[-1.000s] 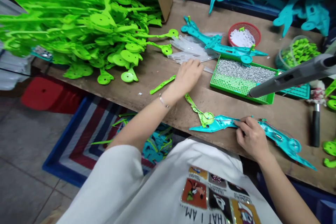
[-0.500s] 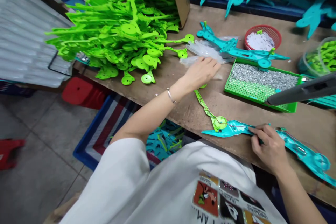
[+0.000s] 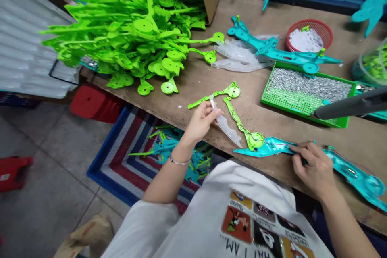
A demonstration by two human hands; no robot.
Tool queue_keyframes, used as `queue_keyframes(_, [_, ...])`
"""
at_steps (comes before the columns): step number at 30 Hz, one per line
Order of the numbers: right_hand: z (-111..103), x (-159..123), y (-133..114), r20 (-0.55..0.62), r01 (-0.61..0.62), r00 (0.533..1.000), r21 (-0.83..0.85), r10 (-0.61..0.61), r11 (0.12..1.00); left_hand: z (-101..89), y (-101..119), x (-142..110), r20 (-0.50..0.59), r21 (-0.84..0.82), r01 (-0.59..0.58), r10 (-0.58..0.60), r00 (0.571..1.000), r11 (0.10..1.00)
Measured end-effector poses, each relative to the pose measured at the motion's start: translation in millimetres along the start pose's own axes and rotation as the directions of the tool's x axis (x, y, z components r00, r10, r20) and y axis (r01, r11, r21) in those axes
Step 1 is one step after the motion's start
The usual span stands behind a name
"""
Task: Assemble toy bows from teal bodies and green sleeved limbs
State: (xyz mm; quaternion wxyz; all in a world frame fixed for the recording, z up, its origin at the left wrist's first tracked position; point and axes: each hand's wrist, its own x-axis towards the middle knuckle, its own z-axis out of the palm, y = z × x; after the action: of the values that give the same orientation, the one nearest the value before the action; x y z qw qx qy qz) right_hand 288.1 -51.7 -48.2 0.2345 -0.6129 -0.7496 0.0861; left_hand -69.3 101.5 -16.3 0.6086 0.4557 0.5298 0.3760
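My left hand [image 3: 202, 121] pinches a thin translucent plastic strip [image 3: 229, 129] with a wavy edge, tilted above the table's near edge. My right hand [image 3: 314, 167] is closed on the middle of a long teal plastic shell [image 3: 347, 171], its fingertips at the reddish wire lying inside. At the shell's left end sits the round end of a lime-green arm [image 3: 238, 123], with a wire running along it. Another lime-green arm [image 3: 216, 93] lies flat behind my left hand. The underside of my right hand's grip is hidden.
Lime-green arms [image 3: 142, 28] are heaped at the left. Translucent strips [image 3: 238, 58] lie beside a second teal shell [image 3: 269, 50]. A green tray [image 3: 302, 109] holds small metal screws, a red basket [image 3: 328, 40] small white pieces. A dark tool [image 3: 353, 105] juts in from the right.
My left hand has come back from the pile of translucent strips toward me with one strip in it. The second lime-green arm has come into view. My right hand stays on the teal shell.
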Motion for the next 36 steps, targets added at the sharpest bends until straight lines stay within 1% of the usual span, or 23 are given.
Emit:
queue_keyframes(3, [0, 0, 0, 0.001, -0.009, 1.0, 0.009, 0.009, 1.0, 8.8, -11, -3, 0.021, -0.046, 0.043, -0.042, 0.999, 0.998])
queue_keyframes(6, [0, 1, -1, 0.005, -0.017, 1.0, 0.011, 0.017, 1.0, 18.7, -15, 1, 0.012, -0.077, 0.031, -0.03, 0.999, 0.997])
queue_keyframes(10, [-2, 2, -3, -0.002, -0.02, 1.0, 0.018, 0.02, 1.0, 25.7, -20, 6, 0.011, -0.032, 0.027, -0.026, 1.0, 0.999])
queue_keyframes(14, [-3, 3, -3, 0.0, -0.018, 1.0, 0.012, 0.018, 1.0, 25.3, -27, 9, 0.0, 0.008, 0.016, -0.016, 1.0, 1.0])
queue_keyframes(17, [-1, 2, -2, -0.004, -0.01, 1.0, -0.003, 0.01, 1.0, 25.0, -31, 12, -0.027, 0.044, 0.007, -0.005, 1.0, 0.999])
queue_keyframes(19, [0, 1, -1, -0.005, -0.005, 1.0, -0.007, 0.005, 1.0, 25.3, -32, 14, -0.035, 0.104, -0.013, 0.017, 0.999, 0.995])
queue_keyframes(23, [2, -2, 2, -0.023, 0.014, 1.0, -0.002, -0.014, 1.0, 25.2, -29, 13, 0.012, 0.265, -0.065, 0.064, 0.998, 0.962])
queue_keyframes(25, [2, -2, 3, -0.032, 0.023, 0.999, 0.006, -0.022, 1.0, 24.9, -27, 12, 0.022, 0.306, -0.077, 0.074, 0.997, 0.949])
queue_keyframes(31, [2, -1, 2, -0.043, 0.046, 0.998, -0.007, -0.046, 0.999, 23.5, -29, 11, 0.018, 0.288, -0.097, 0.096, 0.995, 0.953])
queue_keyframes(33, [1, 0, 2, -0.045, 0.056, 0.997, -0.012, -0.056, 0.998, 22.7, -27, 12, 0.041, 0.368, -0.118, 0.11, 0.993, 0.922])
queue_keyframes(34, [1, 0, 2, -0.046, 0.059, 0.997, -0.012, -0.059, 0.998, 22.4, -24, 12, 0.061, 0.446, -0.14, 0.126, 0.99, 0.884])
queue_keyframes(35, [1, 0, 2, -0.048, 0.061, 0.997, -0.011, -0.062, 0.998, 22.2, -21, 12, 0.087, 0.541, -0.172, 0.148, 0.985, 0.823])
queue_keyframes(36, [1, 0, 2, -0.048, 0.062, 0.997, -0.009, -0.062, 0.998, 22.4, -17, 11, 0.112, 0.643, -0.204, 0.173, 0.979, 0.739])
